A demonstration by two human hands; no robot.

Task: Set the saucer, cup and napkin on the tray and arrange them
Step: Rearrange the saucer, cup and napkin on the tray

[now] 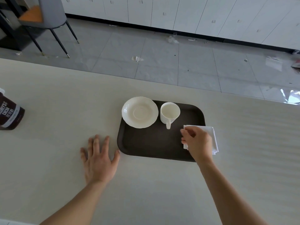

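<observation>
A dark brown tray (151,143) lies on the pale table. A white saucer (140,112) rests on its far left corner, overhanging the rim a little. An empty white cup (169,113) stands upright on the tray beside the saucer, handle pointing toward me. A folded white napkin (211,135) lies across the tray's right rim, half on the tray and half on the table. My right hand (197,142) is on the napkin, fingers pinching its left edge. My left hand (99,159) lies flat on the table, fingers spread, thumb touching the tray's near left corner.
A brown cocoa container (9,113) lies at the table's left edge. The table's far edge runs diagonally just behind the tray, with grey floor tiles beyond. A grey chair (47,17) stands on the floor at the far left.
</observation>
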